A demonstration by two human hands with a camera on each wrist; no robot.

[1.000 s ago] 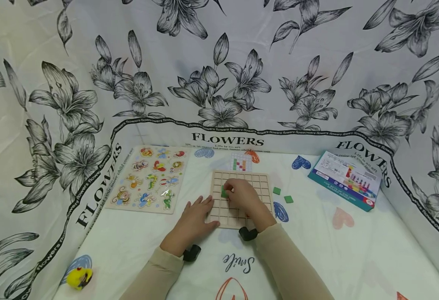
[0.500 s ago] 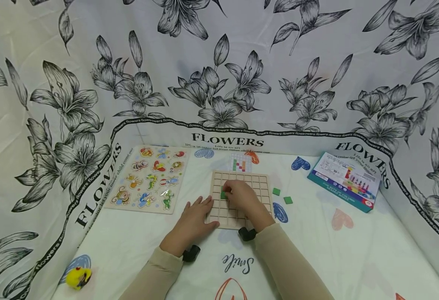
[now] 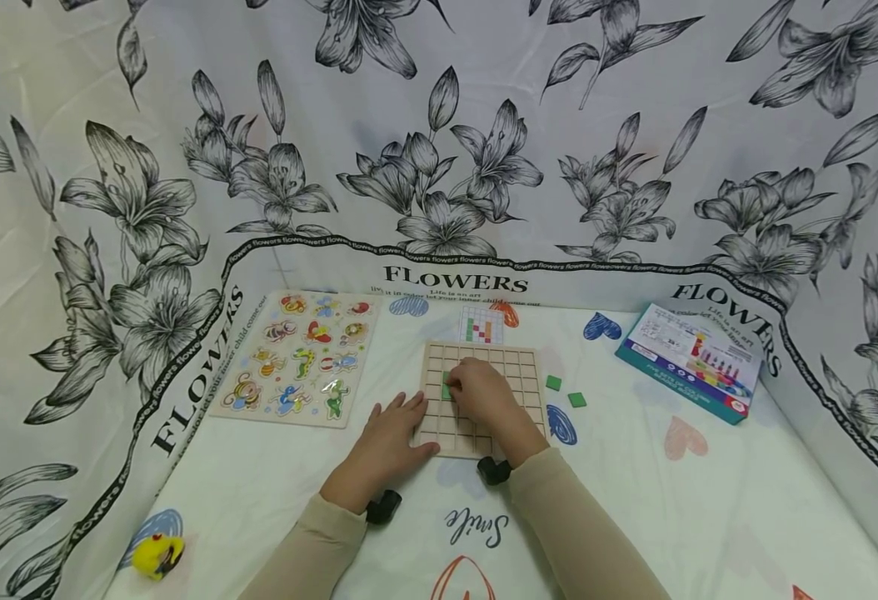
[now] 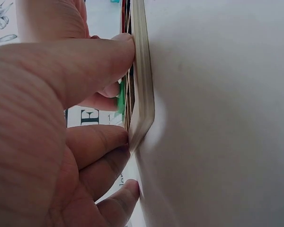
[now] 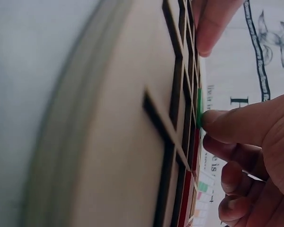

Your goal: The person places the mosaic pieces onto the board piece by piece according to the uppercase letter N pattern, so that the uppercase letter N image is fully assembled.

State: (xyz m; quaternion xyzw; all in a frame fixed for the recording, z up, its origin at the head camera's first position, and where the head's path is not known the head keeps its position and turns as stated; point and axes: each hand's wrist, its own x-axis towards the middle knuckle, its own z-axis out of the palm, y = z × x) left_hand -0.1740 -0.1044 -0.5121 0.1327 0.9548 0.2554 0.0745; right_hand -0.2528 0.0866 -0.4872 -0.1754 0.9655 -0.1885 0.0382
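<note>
My right hand [image 3: 484, 395] is over the left part of a wooden grid board [image 3: 445, 446], thumb and fingers bent at a green square tile [image 3: 446, 391]. The right wrist view shows the thumb tip on the edge of that green tile [image 5: 199, 106], the index finger close below. My left hand [image 3: 385, 446] rests along the board's left edge with spread fingers. Its thumb [image 4: 104, 61] lies on the board's rim [image 4: 144, 99], the other fingers beside the corner. Red pieces [image 5: 185, 194] show in the grid in the right wrist view, hidden behind my right hand in the head view.
Two loose green tiles [image 3: 554, 382] lie right of the board. A pattern card [image 3: 481, 325] sits just behind it. An insect picture puzzle [image 3: 296, 358] is at left, a teal-sided box [image 3: 690, 362] at right, a yellow toy [image 3: 157, 556] near front left.
My right hand has shifted very slightly at the same green tile, fingers still bent over it. The left hand and the board have stayed in place.
</note>
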